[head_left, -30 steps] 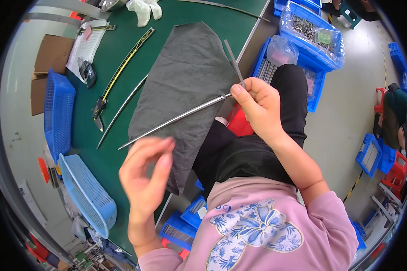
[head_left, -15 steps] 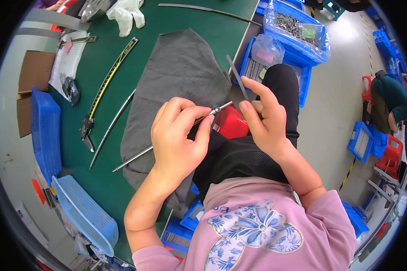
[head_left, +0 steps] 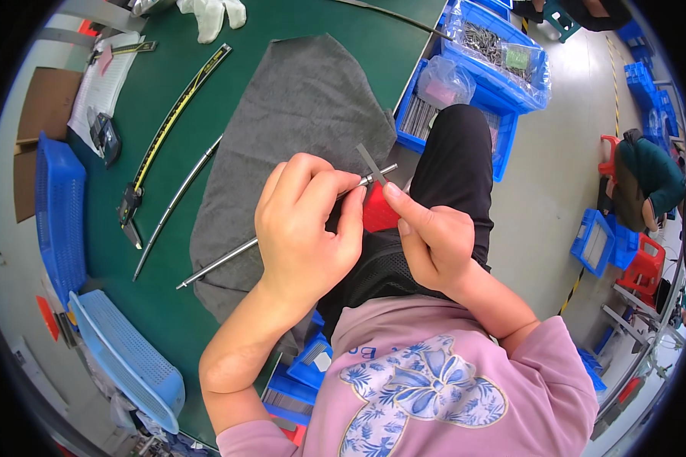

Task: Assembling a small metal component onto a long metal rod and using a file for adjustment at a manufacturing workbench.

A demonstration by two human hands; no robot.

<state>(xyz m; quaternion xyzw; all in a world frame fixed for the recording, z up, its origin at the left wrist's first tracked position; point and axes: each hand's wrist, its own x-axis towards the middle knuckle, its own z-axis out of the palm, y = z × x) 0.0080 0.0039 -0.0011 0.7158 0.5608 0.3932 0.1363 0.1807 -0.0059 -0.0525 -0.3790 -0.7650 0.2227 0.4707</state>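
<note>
My left hand (head_left: pixel 306 217) is closed around a thin shiny metal rod (head_left: pixel 219 263), pinching it near its stepped upper end. The rod slants from lower left to upper right over the grey cloth (head_left: pixel 282 99). Between the fingers of my right hand (head_left: pixel 437 238) is a flat, narrow grey strip that looks like a file (head_left: pixel 370 161). It crosses the rod's upper end just beyond my left fingertips and appears to touch it. The strip's lower end is hidden by my right fingers. A second metal rod (head_left: pixel 177 204) lies on the green table left of the cloth.
A digital caliper (head_left: pixel 132 196) lies left of the second rod. Blue baskets (head_left: pixel 62 213) line the table's left side. White gloves (head_left: pixel 209 17) sit at the far edge. Blue bins (head_left: pixel 511 122) of metal parts stand at the right. Another person (head_left: pixel 648 179) bends over farther right.
My right hand has moved left and down, bringing the grey strip from apart onto the rod's end. My left hand still holds the rod. The whole view has shifted slightly.
</note>
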